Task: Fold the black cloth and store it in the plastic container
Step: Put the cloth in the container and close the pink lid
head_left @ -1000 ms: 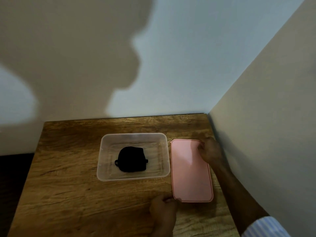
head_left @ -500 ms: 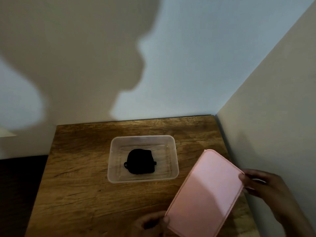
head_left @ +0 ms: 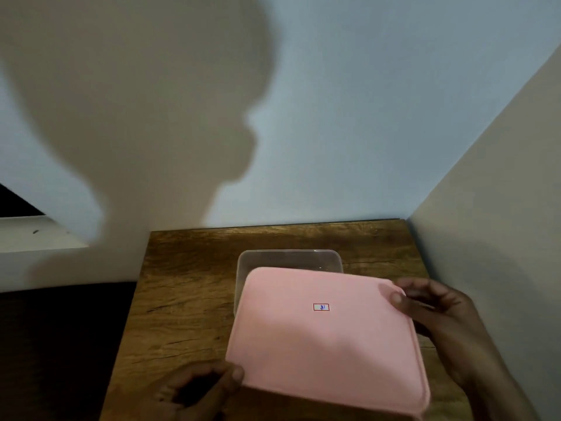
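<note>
A pink lid (head_left: 321,338) with a small red-framed sticker hovers above the clear plastic container (head_left: 288,259), covering most of it; only the container's far rim and left wall show. My left hand (head_left: 200,390) grips the lid's near-left corner. My right hand (head_left: 434,311) pinches the lid's far-right corner. The black cloth is hidden under the lid.
The wooden table (head_left: 188,299) sits in a corner, with a pale wall behind and another wall close on the right. Past the table's left edge the floor is dark. A white ledge (head_left: 39,235) shows at far left.
The lid was lifted off the table to the container's right, turned level and carried left over the container, hiding the cloth. Both hands stayed on the lid.
</note>
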